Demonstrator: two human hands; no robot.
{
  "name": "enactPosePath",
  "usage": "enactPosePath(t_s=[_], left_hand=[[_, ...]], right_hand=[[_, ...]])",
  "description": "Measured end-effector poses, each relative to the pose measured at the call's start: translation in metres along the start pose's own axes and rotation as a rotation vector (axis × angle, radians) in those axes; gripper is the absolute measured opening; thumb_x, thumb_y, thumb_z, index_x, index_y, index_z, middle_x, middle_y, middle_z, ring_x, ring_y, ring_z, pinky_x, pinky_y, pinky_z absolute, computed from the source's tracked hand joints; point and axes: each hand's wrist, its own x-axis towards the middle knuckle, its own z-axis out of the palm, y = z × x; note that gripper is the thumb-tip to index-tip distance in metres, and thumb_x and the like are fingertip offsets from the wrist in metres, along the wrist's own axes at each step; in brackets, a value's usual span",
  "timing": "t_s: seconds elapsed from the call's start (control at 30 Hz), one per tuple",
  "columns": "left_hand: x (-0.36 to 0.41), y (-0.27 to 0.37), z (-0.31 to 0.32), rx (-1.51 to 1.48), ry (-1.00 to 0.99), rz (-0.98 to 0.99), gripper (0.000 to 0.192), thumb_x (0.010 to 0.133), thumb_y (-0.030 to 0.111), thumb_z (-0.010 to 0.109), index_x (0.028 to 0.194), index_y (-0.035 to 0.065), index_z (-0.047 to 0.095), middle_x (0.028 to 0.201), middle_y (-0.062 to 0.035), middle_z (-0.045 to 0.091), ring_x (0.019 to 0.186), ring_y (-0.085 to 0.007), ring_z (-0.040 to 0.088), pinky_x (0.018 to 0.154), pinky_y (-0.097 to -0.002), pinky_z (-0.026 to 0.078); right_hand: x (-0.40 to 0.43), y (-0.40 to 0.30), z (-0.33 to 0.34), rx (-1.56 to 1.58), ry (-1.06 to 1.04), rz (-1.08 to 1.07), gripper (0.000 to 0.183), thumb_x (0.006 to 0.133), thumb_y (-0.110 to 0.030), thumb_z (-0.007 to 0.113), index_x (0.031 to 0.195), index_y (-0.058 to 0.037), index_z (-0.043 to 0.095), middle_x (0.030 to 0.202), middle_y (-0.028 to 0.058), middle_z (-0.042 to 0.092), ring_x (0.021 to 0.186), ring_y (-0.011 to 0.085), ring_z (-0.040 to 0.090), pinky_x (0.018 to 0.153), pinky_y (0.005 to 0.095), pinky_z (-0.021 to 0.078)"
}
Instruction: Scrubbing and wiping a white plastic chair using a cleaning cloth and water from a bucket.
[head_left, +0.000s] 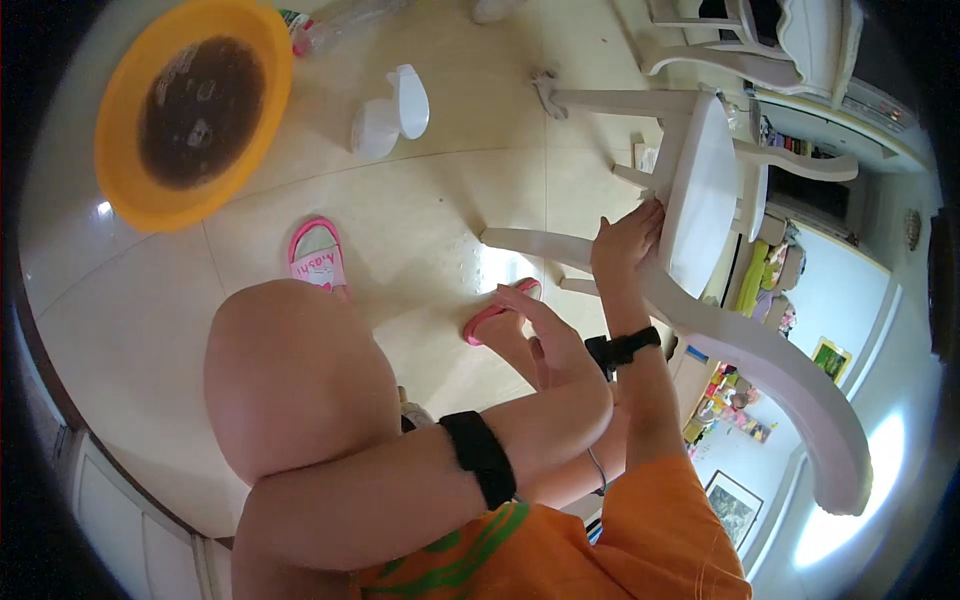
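My right hand (630, 236), with a black band and a small device at its wrist, grips the seat edge of a white chair (701, 202) on my right. Its fingertips are partly hidden at the seat's underside. One curved white post of the chair rises past my forearm and ends in a rough tip. My left hand (551, 337) hangs free from a bent wrist above my right foot, fingers loosely apart and holding nothing. A black strap (478, 459) circles the left forearm, which lies across my body beside my raised knee (296, 375).
A yellow-orange basin (274, 97) of dark liquid stands at the far left. Near it lie a white plastic object (411, 105) and a clear plastic bag or wrapper (341, 30). Pink slippers (319, 262) are on my feet. Another white chair (814, 41) stands beyond.
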Motion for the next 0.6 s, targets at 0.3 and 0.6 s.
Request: enactPosePath(t_s=[0.3,0.6], left_hand=[[0.0,0.013,0.008,-0.025,0.068,-0.077,0.066,0.073,0.023,0.067,0.131,0.0083,0.041,0.118,-0.0084,0.051,0.11,-0.0254,0.049,0.095,-0.0582,0.032],[0.002,0.02,0.007,0.018,0.073,-0.115,0.066,0.073,0.023,0.067,0.132,0.0083,0.04,0.118,-0.008,0.05,0.11,-0.0251,0.049,0.095,-0.0581,0.032]], right_hand=[[0.123,-0.02,-0.033,-0.217,-0.01,0.053,0.079,0.091,-0.045,0.039,0.138,0.0098,0.008,0.147,0.0212,0.009,0.137,0.0336,0.009,0.111,0.0441,0.0043],[0.106,-0.011,0.0,-0.262,0.109,0.083,0.087,0.084,-0.051,0.049,0.137,0.0091,0.017,0.146,0.0193,0.015,0.136,0.0347,0.009,0.111,0.0442,0.0072]])
